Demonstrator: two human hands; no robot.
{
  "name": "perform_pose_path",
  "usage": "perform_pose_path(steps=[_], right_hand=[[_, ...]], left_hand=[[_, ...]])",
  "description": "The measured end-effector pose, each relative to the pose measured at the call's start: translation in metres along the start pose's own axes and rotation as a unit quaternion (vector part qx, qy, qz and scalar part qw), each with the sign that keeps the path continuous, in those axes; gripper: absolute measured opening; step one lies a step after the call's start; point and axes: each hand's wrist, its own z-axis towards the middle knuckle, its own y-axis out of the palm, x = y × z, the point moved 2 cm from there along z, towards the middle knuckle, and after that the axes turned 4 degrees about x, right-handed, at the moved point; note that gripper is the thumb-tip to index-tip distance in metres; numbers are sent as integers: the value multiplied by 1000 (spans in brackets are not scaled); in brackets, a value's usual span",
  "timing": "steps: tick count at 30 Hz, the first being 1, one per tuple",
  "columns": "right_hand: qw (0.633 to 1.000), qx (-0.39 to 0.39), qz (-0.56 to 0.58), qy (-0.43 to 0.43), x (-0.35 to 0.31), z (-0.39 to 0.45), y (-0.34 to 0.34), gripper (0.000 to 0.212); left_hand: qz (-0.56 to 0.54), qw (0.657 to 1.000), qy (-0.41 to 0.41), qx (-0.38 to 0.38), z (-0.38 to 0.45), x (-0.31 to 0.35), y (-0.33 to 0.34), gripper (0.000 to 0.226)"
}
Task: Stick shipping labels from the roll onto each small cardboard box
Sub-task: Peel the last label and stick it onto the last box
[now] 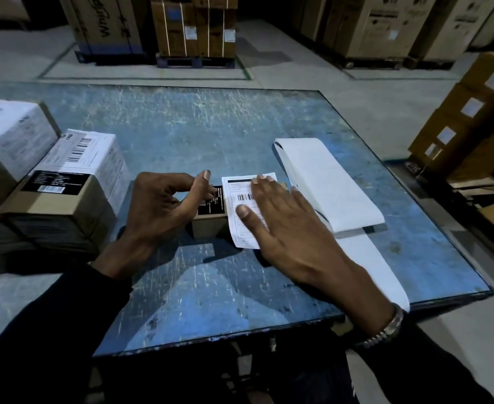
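White paper label point(241, 211) lies on small cardboard box point(207, 221), between hands, near end overhanging box edge. Right hand point(286, 228) flat, fingers straight, pressing label down. Left hand point(158, 205) curled loosely at box's left side; grip on box unclear, cannot tell. Label stack point(327, 182) just right of right hand on blue counter point(181, 126). Labelled boxes point(73, 182) left of left hand. Label likely thin, floppy, tacky: smooth from middle outward. Box light, may slide: brace by sides.
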Motion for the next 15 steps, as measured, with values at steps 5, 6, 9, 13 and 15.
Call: perform_pose_path(steps=[5, 6, 9, 13, 15], right_hand=[[997, -20, 58, 38, 28, -2, -8, 82], [996, -22, 76, 40, 28, -2, -7, 81], [989, -16, 143, 46, 29, -4, -6, 74], [980, -13, 192, 53, 31, -7, -8, 70], [978, -17, 204, 50, 32, -7, -8, 69]], left_hand=[[41, 998, 53, 0, 0, 4, -1, 36], [43, 996, 78, -11, -1, 6, -3, 37], [-21, 989, 90, -119, -3, 19, 1, 39], [37, 952, 129, -277, -6, 16, 19, 62], [59, 939, 142, -306, -6, 9, 20, 63]])
